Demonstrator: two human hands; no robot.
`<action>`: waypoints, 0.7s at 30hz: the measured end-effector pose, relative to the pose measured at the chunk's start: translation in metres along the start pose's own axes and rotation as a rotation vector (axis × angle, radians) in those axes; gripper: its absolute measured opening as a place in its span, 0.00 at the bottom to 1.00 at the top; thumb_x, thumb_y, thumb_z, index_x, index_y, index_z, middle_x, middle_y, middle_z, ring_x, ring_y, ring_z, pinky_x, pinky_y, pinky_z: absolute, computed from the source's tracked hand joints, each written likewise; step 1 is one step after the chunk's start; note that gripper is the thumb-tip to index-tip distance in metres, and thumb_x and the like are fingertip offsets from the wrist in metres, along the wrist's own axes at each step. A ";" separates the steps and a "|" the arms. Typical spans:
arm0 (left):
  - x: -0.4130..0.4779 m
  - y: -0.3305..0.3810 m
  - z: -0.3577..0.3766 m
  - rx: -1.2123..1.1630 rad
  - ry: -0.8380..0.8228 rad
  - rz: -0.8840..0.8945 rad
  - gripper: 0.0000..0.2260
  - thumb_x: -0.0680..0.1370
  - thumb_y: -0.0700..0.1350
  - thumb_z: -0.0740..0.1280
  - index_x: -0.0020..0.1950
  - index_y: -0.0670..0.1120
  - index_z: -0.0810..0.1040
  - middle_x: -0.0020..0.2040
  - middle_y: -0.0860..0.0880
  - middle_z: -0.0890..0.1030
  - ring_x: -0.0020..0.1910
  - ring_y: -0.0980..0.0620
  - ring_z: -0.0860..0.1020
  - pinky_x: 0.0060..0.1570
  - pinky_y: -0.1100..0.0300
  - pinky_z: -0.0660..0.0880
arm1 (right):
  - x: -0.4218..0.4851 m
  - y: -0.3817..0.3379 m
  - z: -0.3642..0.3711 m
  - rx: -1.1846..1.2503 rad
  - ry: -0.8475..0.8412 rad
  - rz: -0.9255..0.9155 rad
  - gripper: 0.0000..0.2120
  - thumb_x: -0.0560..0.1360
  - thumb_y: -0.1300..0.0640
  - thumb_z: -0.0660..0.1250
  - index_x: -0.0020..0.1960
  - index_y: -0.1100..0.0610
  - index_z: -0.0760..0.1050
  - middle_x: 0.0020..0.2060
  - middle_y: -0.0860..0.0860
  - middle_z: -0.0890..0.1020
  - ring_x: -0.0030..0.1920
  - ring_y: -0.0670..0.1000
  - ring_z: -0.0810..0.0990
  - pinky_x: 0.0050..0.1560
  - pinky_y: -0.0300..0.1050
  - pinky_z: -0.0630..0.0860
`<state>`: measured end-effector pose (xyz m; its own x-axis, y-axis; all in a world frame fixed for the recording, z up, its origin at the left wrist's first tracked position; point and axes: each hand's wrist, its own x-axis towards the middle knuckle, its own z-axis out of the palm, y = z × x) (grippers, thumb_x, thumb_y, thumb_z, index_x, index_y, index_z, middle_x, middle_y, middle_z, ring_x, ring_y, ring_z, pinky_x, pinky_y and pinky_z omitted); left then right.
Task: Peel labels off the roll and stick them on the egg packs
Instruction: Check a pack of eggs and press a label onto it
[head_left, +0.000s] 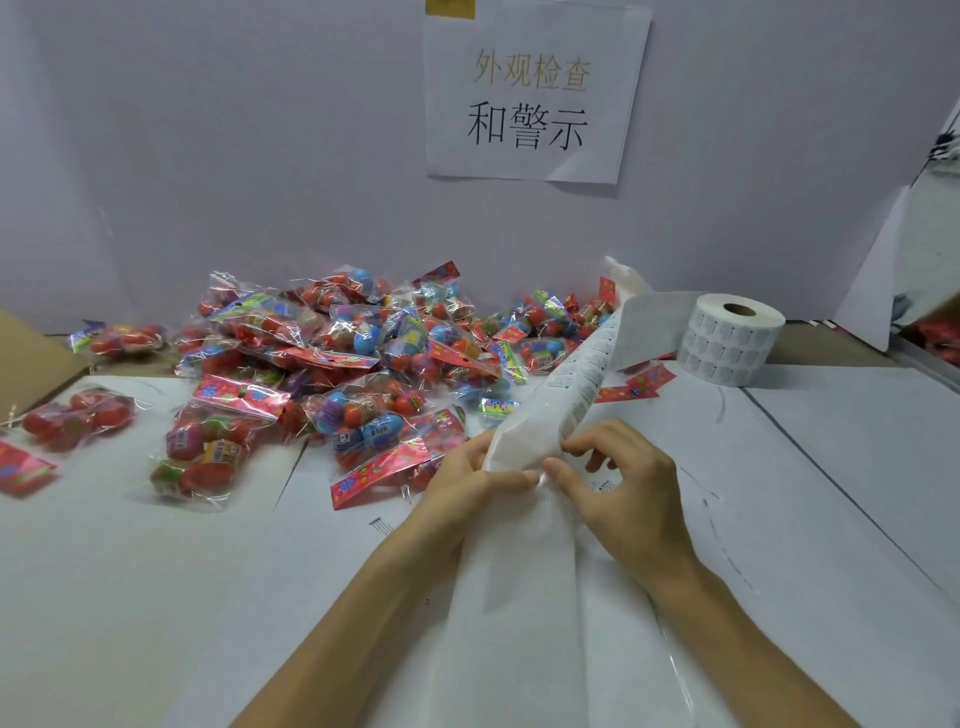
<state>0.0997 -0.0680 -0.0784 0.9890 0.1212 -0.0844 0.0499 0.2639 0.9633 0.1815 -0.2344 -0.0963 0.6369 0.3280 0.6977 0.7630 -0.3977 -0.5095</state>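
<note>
White label strip (524, 441), trailing from the roll (732, 343), is being gripped by left hand (462, 483); right hand (623, 499) is pinching its edge. Likely flimsy, tearable: lifting by a corner advised.

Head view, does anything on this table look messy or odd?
The egg packs lie in a loose heap at the back, a few apart on the left. The label strip twists from the roll to the left hand and right hand, which hold it. The wall sign curls at a lower corner.

Left hand (467, 483), right hand (618, 483) in a pinch on the label strip (576, 384); roll (732, 338) and egg packs (353, 353) beyond.
</note>
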 end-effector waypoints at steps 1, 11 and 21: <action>0.000 0.000 0.000 0.012 0.007 0.006 0.23 0.68 0.38 0.72 0.64 0.44 0.81 0.55 0.36 0.84 0.49 0.40 0.84 0.50 0.49 0.81 | 0.000 0.000 0.000 0.005 0.001 -0.005 0.09 0.69 0.56 0.80 0.42 0.53 0.80 0.39 0.43 0.78 0.37 0.43 0.76 0.41 0.28 0.68; 0.001 -0.001 0.001 0.058 0.044 0.030 0.23 0.66 0.36 0.72 0.61 0.43 0.82 0.55 0.38 0.85 0.53 0.37 0.83 0.57 0.41 0.79 | 0.002 0.001 -0.003 0.050 -0.020 -0.022 0.06 0.72 0.61 0.76 0.38 0.54 0.82 0.35 0.44 0.79 0.34 0.45 0.76 0.37 0.30 0.68; 0.000 0.005 0.001 0.101 0.197 0.002 0.36 0.70 0.30 0.73 0.69 0.61 0.72 0.53 0.49 0.79 0.41 0.48 0.86 0.36 0.54 0.82 | 0.008 0.002 -0.013 0.088 0.071 0.099 0.12 0.72 0.68 0.75 0.36 0.55 0.79 0.34 0.41 0.80 0.34 0.48 0.78 0.36 0.30 0.70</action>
<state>0.1002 -0.0671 -0.0732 0.9432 0.3093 -0.1215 0.0716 0.1678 0.9832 0.1864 -0.2432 -0.0849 0.7027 0.2280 0.6739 0.7053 -0.3473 -0.6180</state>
